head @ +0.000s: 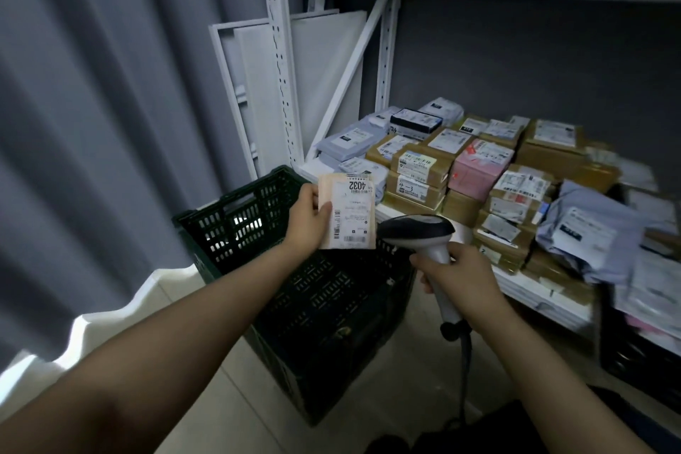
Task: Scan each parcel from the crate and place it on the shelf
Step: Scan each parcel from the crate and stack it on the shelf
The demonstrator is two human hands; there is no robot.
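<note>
Grey curtains and white racking close in a dim stockroom. Left grip (pixel 307 217) pinches a small labelled parcel (pixel 352 210) by its edge, label up, over the crate (pixel 236 217) rim at one o'clock. Right grip (pixel 457 275) curls round the scanner (pixel 416 230) handle, its head just beside the parcel at four o'clock. Many parcels already crowd the shelf (pixel 530 286) at three o'clock. The crate looks emptied, so this is probably the last scan.

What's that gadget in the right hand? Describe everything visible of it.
A handheld barcode scanner: dark rounded head, pale grey plastic handle, dark cable hanging from its base. The right hand grips the handle. The head points left, close to the small parcel that the left hand holds, above the dark green crate.
</note>
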